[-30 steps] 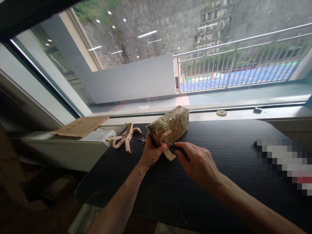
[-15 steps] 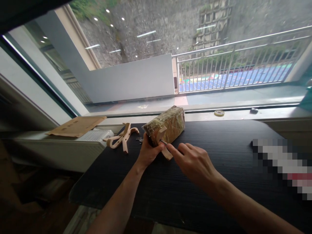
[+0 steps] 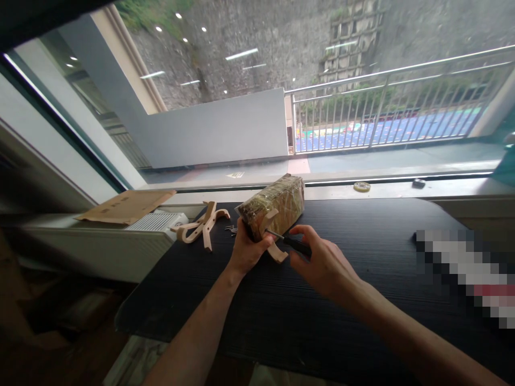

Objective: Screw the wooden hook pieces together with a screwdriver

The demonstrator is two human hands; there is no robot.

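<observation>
A block wrapped in clear plastic (image 3: 281, 206) rests tilted on the dark table, wood-brown on its near side. Against its near end lies a curved pale wooden piece (image 3: 277, 254), held there by my left hand (image 3: 248, 249), with the thumb over the wood and the fingers behind the block's left edge. My right hand (image 3: 324, 262) grips a black-handled screwdriver (image 3: 298, 247); its metal shaft points left and its tip meets the curved piece near my left thumb. Whether a screw sits under the tip is too small to tell. Several loose screws (image 3: 231, 230) lie left of the block.
More curved wooden pieces (image 3: 207, 225) lie joined or stacked at the table's left. Behind them are a radiator (image 3: 156, 224) and a brown cardboard sheet (image 3: 126, 206). A tape roll (image 3: 362, 186) and a small dark object (image 3: 419, 183) sit on the sill. A pixelated item (image 3: 466, 273) is at right.
My right hand has drawn back to the right and its fingers have loosened around the handle, exposing more of the screwdriver. My left hand and the block stay nearly still.
</observation>
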